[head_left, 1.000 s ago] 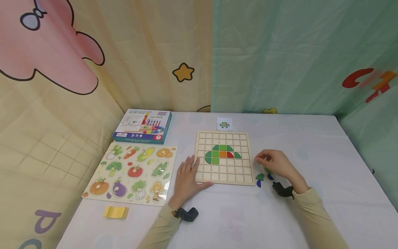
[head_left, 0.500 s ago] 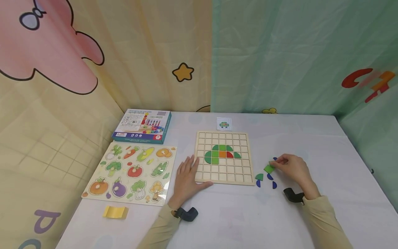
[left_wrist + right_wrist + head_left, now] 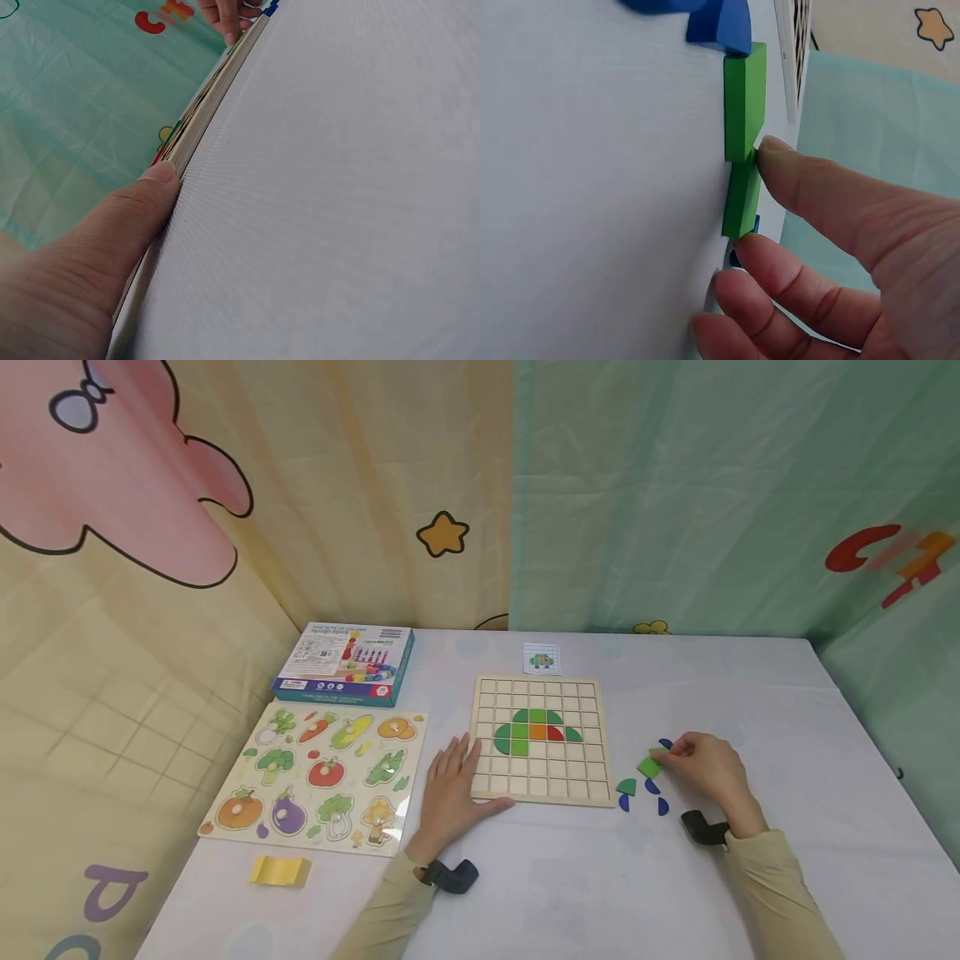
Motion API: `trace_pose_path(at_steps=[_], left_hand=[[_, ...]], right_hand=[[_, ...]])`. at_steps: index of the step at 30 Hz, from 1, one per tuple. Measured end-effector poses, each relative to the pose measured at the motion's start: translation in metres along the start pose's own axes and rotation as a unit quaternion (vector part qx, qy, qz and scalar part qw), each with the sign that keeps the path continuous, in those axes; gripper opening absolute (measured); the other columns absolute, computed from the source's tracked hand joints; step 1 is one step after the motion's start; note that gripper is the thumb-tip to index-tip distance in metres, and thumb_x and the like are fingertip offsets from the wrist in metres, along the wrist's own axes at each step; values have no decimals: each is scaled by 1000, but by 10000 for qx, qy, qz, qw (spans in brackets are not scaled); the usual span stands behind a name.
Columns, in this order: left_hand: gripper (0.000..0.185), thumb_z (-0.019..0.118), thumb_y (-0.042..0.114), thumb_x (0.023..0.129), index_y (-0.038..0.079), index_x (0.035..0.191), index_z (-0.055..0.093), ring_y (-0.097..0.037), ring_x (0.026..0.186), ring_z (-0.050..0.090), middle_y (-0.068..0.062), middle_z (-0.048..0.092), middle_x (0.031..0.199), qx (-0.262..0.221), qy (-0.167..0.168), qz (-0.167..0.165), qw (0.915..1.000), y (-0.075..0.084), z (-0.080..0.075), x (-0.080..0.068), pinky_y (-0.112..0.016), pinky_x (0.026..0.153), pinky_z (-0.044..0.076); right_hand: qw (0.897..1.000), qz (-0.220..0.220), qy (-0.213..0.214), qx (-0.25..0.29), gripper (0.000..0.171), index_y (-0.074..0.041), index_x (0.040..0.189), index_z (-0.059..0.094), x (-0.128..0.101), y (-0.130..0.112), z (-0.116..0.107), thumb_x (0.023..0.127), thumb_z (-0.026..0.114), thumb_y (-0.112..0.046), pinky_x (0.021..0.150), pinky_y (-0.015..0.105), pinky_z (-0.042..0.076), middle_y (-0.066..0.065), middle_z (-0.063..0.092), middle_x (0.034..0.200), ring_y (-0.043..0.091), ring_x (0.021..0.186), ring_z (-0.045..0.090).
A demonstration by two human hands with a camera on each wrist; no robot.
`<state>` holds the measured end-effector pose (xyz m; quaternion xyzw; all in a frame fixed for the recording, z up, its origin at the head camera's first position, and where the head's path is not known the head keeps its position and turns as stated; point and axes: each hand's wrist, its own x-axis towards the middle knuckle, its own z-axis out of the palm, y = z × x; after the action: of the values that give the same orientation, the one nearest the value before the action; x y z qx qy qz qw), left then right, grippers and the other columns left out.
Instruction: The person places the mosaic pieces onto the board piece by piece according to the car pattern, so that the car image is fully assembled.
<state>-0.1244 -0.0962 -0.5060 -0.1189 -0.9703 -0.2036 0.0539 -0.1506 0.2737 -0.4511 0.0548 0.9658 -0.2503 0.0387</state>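
Nearest the camera, low in the head view, two sleeved forearms are seen reaching onto the white desk [image 3: 570, 877]. The left hand [image 3: 448, 793] is laid flat with fingers straight, its grip released, pressed against the lower left corner of the wooden grid board [image 3: 537, 739]; in the left wrist view the thumb [image 3: 154, 187] is seen lying along the board's edge.

At centre right, the right hand [image 3: 705, 768] is set on the green square tile [image 3: 649, 767]. In the right wrist view the tile [image 3: 744, 135] is seen touched at its edge by the thumb, with the other fingers curled just beside it, so the grip is judged to be closing in a pinch on the tile, which lies on the desk just right of the board. Blue pieces [image 3: 654, 789] and a green quarter-round piece [image 3: 626, 787] lie close around it.

For this pick-up to be done well, the tile should be pinched by opposite edges and lifted straight up, so that the neighbouring blue pieces are not dragged along. The board is best kept pinned by the left hand.

Further back, a partly built green, orange and red figure [image 3: 536, 731] is seen in the grid, with a small pattern card [image 3: 542, 658] beyond it. At left, a vegetable peg puzzle [image 3: 318, 777] and a toy box [image 3: 343, 664] are seen.
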Motion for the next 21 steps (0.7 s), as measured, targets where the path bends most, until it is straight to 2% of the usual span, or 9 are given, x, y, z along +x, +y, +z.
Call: trace_pose_path(at_steps=[6, 12, 21], left_hand=[[106, 61, 73, 67, 11, 146, 29, -26, 142, 13, -9, 21, 153, -6, -35, -41, 10000, 0, 0, 0, -44, 115, 11], [105, 61, 73, 67, 11, 145, 30, -27, 141, 15, -9, 22, 153, -18, 36, -22, 10000, 0, -1, 0, -45, 114, 13], [106, 60, 74, 67, 11, 146, 29, -27, 141, 14, -9, 21, 153, -6, -1, -25, 10000, -1, 0, 0, -45, 114, 12]], right_hand=[[10000, 18, 13, -10, 36, -2, 78, 59, 0, -8, 3, 79, 71, -36, 51, 25, 33, 4, 55, 65, 18, 60, 47], [10000, -63, 44, -55, 34, -2, 81, 61, 1, -16, 6, 78, 72, -34, 52, 26, 37, 8, 61, 71, 19, 63, 52], [10000, -14, -3, -9, 33, -2, 85, 62, 4, -19, 8, 78, 72, -32, 54, 28, 39, 10, 63, 77, 21, 66, 55]])
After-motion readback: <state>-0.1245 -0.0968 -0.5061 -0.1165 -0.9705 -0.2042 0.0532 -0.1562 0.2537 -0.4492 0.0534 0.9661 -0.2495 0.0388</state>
